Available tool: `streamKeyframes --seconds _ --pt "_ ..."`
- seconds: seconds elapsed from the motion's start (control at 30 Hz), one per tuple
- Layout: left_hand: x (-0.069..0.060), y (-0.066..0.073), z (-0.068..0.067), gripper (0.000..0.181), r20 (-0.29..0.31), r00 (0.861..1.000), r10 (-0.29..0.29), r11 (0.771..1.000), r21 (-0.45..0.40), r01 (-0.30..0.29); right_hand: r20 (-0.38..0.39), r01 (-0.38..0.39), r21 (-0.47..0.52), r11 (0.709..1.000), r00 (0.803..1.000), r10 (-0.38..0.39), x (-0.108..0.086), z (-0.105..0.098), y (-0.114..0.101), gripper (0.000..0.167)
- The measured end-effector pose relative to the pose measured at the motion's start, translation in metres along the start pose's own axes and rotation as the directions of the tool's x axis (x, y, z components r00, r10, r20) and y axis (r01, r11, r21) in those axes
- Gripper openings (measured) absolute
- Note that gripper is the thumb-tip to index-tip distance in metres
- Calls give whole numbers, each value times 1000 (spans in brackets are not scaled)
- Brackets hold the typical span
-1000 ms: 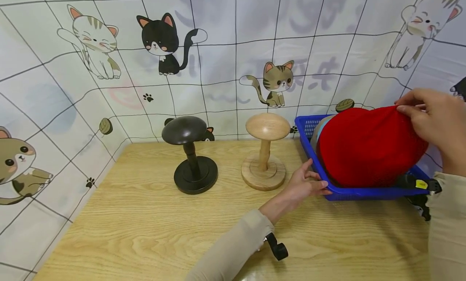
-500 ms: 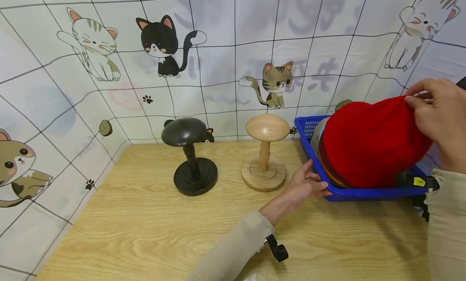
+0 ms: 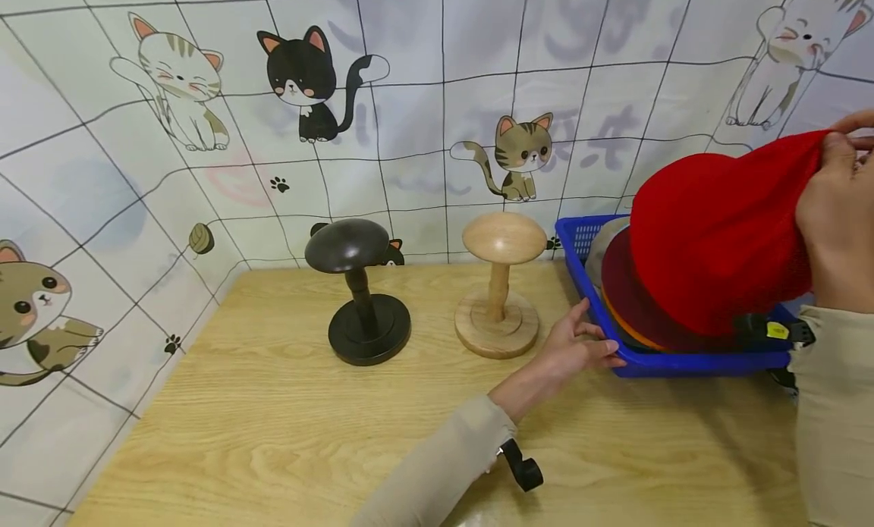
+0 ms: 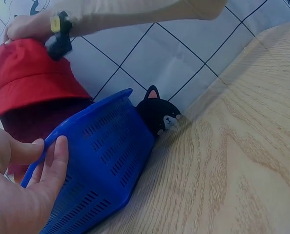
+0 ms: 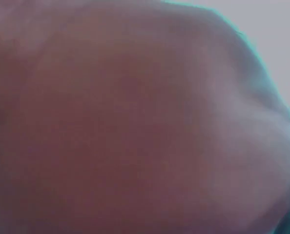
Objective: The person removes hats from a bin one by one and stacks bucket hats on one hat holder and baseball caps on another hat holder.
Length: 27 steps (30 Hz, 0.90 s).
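Observation:
At the right of the head view, my right hand [image 3: 841,205] pinches the crown of a red bucket hat [image 3: 717,239]. The hat hangs tilted over a blue plastic basket [image 3: 690,365], its lower edge still overlapping the other hats. A maroon hat [image 3: 623,284] shows in the basket under it. My left hand [image 3: 572,349] grips the basket's near left corner. In the left wrist view, the basket rim [image 4: 67,122] passes between that hand's thumb and fingers, and the red hat [image 4: 32,73] hangs above. A blurred palm [image 5: 135,117] fills most of the right wrist view.
A black hat stand [image 3: 366,315] and a light wooden hat stand [image 3: 497,315] stand upright left of the basket on the wood-grain table [image 3: 287,436]. A beige hat [image 3: 604,246] lies at the basket's left side. A cat-print wall covering [image 3: 410,117] rises directly behind.
My right hand has lifted the red hat up and to the right, uncovering the maroon hat and an orange edge beneath. My left hand has stayed on the basket.

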<state>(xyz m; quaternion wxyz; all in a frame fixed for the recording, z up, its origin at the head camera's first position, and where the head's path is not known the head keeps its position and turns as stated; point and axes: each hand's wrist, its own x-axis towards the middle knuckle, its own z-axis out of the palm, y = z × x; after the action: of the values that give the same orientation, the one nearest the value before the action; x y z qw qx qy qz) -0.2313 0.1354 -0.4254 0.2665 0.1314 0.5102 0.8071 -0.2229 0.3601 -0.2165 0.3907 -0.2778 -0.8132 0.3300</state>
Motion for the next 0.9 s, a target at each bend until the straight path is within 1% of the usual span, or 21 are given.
streamKeyframes --seconds 0.13,0.27,0.37,0.5,0.6,0.67,0.7,0.73,0.77,0.8,0.87,0.9 --pt "1 3 -2 86 -8 1000 11 1000 23 -11 21 -74 79 994 997 73 7 -5 -14 41" --pt "1 5 -3 85 -2 1000 11 998 58 -11 -7 -94 109 990 995 95 9 -9 -24 40" --pt "0 6 -3 85 6 1000 13 998 59 -14 -21 -71 128 989 997 74 8 -11 -30 38" --pt "0 6 -3 85 7 1000 16 999 43 -17 -18 -28 147 989 999 31 3 -13 -37 38" --pt "-1 5 -2 85 1 1000 21 999 42 -21 -31 9 150 989 999 -5 -4 -13 -42 39" --pt "-1 5 0 84 -16 1000 23 999 45 -22 -43 44 144 989 998 -38 -8 -13 -45 39" --pt "-1 6 1 83 -36 999 24 998 65 -22 -54 64 138 988 997 -57 -11 -13 -46 39" --pt "-2 8 2 81 -66 997 30 994 111 -23 -64 80 132 988 995 -72 -13 -13 -48 40" --pt "-4 11 3 78 -97 994 42 985 173 -25 -70 92 132 987 994 -83 -15 -13 -49 40" --pt "-7 15 5 75 -126 991 55 970 241 -23 -80 114 132 985 991 -104 -17 -14 -51 40" --pt "-13 26 8 68 -177 980 87 926 377 -14 -95 148 144 978 986 -135 -21 -14 -56 40" --pt "-17 32 9 65 -185 976 112 909 415 -26 -100 166 151 975 983 -152 -23 -15 -59 40"
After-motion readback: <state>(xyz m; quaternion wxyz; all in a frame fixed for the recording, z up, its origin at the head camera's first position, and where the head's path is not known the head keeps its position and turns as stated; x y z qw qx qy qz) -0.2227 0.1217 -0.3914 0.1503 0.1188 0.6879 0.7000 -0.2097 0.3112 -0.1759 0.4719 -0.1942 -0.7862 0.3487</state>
